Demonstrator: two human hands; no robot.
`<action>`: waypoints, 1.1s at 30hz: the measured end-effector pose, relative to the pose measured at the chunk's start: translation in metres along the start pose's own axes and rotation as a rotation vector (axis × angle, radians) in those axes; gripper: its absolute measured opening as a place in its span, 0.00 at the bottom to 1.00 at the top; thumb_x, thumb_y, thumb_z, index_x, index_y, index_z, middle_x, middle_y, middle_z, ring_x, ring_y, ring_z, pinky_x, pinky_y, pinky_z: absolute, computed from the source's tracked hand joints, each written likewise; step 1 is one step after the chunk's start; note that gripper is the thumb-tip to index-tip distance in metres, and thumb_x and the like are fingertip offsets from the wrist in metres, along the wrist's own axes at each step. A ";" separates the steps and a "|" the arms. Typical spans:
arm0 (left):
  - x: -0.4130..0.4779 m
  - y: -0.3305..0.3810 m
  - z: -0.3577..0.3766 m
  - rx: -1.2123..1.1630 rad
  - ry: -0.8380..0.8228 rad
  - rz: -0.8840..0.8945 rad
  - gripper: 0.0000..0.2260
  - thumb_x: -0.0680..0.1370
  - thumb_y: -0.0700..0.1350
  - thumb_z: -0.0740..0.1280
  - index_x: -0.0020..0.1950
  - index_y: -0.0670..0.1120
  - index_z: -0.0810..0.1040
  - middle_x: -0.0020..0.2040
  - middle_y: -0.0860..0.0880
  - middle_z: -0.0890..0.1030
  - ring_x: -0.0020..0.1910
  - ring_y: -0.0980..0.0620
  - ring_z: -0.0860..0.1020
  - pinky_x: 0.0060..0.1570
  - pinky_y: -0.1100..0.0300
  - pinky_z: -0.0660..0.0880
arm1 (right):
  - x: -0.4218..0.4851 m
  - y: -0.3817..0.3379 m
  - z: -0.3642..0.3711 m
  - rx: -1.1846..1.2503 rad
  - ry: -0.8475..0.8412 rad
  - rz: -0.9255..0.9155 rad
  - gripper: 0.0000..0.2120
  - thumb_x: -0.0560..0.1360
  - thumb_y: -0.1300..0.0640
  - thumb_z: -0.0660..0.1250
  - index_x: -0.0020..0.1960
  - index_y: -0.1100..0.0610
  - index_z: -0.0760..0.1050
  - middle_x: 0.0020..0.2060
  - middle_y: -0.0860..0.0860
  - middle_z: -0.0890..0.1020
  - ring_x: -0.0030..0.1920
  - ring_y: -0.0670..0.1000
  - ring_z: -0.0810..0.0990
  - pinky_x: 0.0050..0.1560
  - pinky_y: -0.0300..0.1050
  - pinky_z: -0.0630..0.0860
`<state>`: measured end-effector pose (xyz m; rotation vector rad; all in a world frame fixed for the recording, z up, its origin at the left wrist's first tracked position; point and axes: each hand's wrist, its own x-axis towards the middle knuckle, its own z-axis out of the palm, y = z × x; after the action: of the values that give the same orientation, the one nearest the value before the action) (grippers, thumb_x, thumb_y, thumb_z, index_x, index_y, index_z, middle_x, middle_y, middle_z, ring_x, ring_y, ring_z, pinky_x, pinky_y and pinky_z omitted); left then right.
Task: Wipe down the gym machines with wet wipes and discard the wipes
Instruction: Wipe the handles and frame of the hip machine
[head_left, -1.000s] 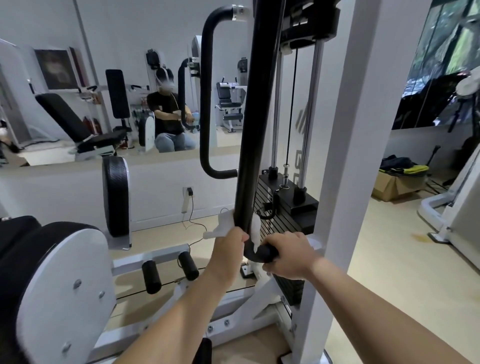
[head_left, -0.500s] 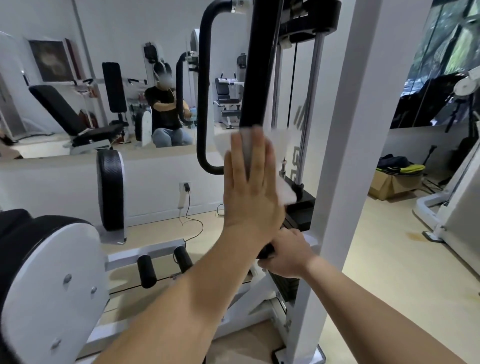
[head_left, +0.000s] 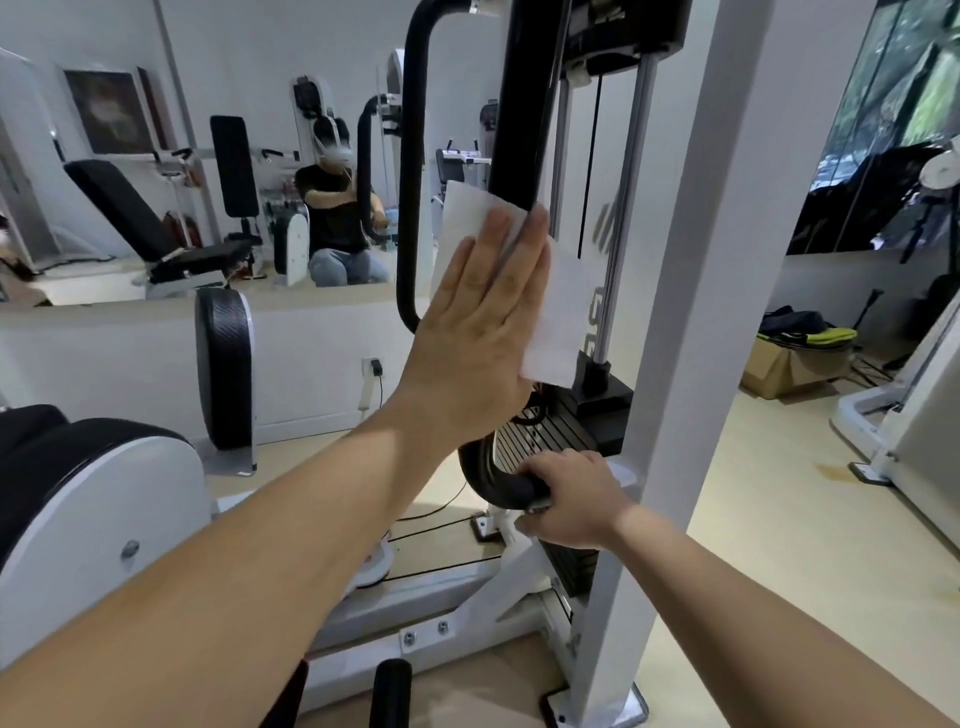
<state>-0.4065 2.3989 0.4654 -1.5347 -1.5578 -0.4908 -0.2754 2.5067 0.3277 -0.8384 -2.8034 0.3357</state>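
We're flattening the wet wipe (head_left: 562, 312) on the machine's black arm (head_left: 522, 130)

Our left hand (head_left: 480, 338) is pressing the wipe onto the arm with fingers straight and close together, probably so the sheet is covering as much surface as it can. Our right hand (head_left: 571, 499) is curling tight round the arm's curved lower end, seemingly bracing it so it isn't swinging away. The palm is hiding the wipe's middle, the arm's top is running out of frame, and the weight stack (head_left: 545, 434) is only peeking out beside the white upright (head_left: 691, 312).
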 end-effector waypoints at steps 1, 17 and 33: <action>-0.004 0.002 0.003 -0.025 0.007 -0.011 0.44 0.73 0.42 0.68 0.82 0.37 0.48 0.83 0.39 0.45 0.81 0.37 0.40 0.80 0.42 0.45 | -0.001 0.002 -0.002 -0.008 -0.013 -0.009 0.20 0.67 0.42 0.71 0.57 0.43 0.77 0.50 0.41 0.80 0.55 0.48 0.77 0.67 0.51 0.67; -0.010 0.007 0.005 -0.082 -0.011 -0.071 0.41 0.74 0.41 0.62 0.82 0.36 0.46 0.82 0.37 0.44 0.81 0.36 0.42 0.80 0.41 0.45 | -0.006 0.018 -0.006 -0.299 -0.073 0.212 0.25 0.67 0.48 0.66 0.63 0.47 0.67 0.62 0.48 0.73 0.68 0.54 0.70 0.75 0.56 0.58; -0.030 0.019 0.011 -1.311 -0.261 -1.149 0.32 0.83 0.67 0.42 0.78 0.52 0.67 0.73 0.49 0.73 0.73 0.52 0.70 0.75 0.53 0.62 | -0.008 0.013 -0.002 -0.336 -0.038 0.211 0.24 0.65 0.45 0.67 0.59 0.47 0.66 0.59 0.48 0.73 0.65 0.54 0.72 0.74 0.53 0.61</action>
<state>-0.3958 2.3922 0.4301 -1.3145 -2.4234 -2.3791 -0.2618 2.5133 0.3256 -1.2136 -2.8544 -0.0967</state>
